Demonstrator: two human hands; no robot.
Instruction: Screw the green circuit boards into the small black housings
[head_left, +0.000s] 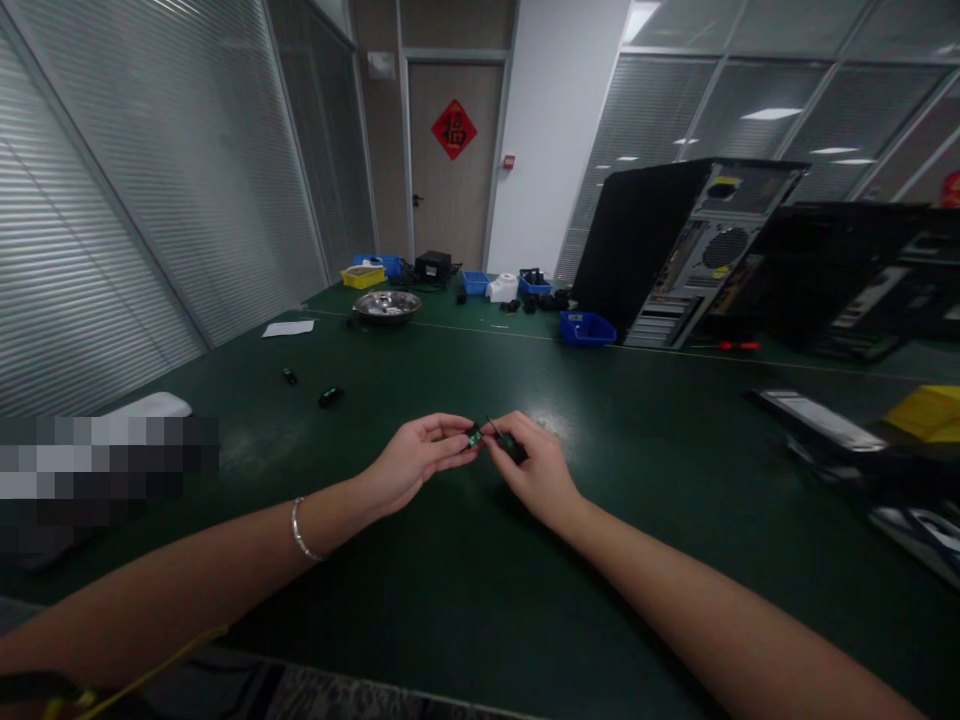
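My left hand [420, 455], with a bracelet on its wrist, pinches a small green circuit board [474, 437] between thumb and fingertips. Close against it, my right hand [536, 470] is closed around a small dark rounded part [513, 447]. A thin dark wire or pin [491, 426] sticks up near the right fingertips; what it belongs to is too small to tell. Both hands meet just above the green tabletop [420, 610]. Farther left on the table lie two small dark pieces, a larger one [331, 397] and a smaller one [289, 376].
A metal bowl [386, 306] and a white paper [288, 328] lie at the back left. A blue bin [587, 328] stands beside a black computer tower [667, 250]. Hard-drive-like metal parts [821, 420] and a yellow bin [926, 413] are on the right.
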